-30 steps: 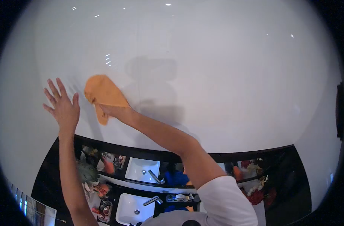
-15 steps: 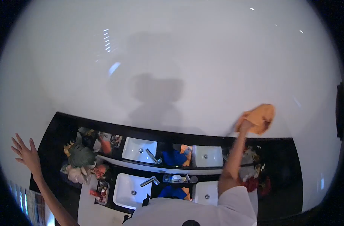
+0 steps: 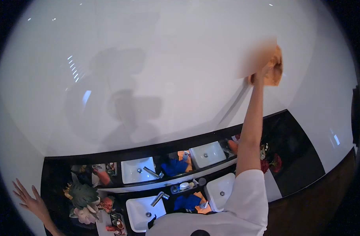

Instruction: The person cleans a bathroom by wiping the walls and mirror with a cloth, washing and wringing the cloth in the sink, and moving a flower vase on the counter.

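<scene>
My right arm stretches up along the white wall, and my right hand is on an orange cloth that lies against the wall surface. The hand is partly blurred; the cloth bunches around it and hangs out to its right. Far to the left, my left hand is spread with its fingers apart, holding nothing. It is beside the left end of the black counter, and I cannot tell whether it touches the wall.
Below are two white basins, one left and one right, with a chrome tap. A blue cloth, a tray of toiletries, artificial flowers and red flowers surround them. Mirrored copies appear above.
My right hand has moved up the wall with the orange cloth. The view has tilted, and my left hand sits lower in it, still spread.
</scene>
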`<control>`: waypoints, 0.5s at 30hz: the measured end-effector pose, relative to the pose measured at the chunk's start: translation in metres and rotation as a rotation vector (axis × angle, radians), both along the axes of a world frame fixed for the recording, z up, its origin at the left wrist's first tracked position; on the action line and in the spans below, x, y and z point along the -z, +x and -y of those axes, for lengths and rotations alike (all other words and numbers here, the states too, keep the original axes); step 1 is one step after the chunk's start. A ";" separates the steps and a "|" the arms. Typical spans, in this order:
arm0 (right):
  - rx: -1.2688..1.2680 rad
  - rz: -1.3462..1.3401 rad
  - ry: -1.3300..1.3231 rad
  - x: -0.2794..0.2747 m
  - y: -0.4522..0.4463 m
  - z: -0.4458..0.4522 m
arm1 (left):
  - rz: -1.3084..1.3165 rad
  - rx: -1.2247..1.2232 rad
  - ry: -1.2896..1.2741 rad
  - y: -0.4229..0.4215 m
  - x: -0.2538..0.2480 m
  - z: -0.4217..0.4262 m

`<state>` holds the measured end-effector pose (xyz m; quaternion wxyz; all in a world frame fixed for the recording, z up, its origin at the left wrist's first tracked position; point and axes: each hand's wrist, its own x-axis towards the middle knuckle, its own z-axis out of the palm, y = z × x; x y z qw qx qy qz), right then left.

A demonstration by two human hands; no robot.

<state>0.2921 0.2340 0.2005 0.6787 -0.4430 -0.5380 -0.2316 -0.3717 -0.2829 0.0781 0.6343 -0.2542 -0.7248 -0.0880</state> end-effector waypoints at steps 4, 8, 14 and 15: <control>0.077 0.028 0.041 -0.035 -0.062 0.006 | 0.069 0.149 -0.018 0.001 -0.006 -0.033; -0.248 0.406 0.042 0.005 -0.223 0.071 | 0.209 0.474 -0.101 0.069 -0.045 -0.146; -1.153 0.433 -0.073 0.048 -0.218 0.117 | 0.310 0.905 -0.043 0.168 -0.083 -0.273; -1.131 0.388 -0.195 0.062 -0.184 0.076 | 0.311 0.904 -0.043 0.173 -0.086 -0.283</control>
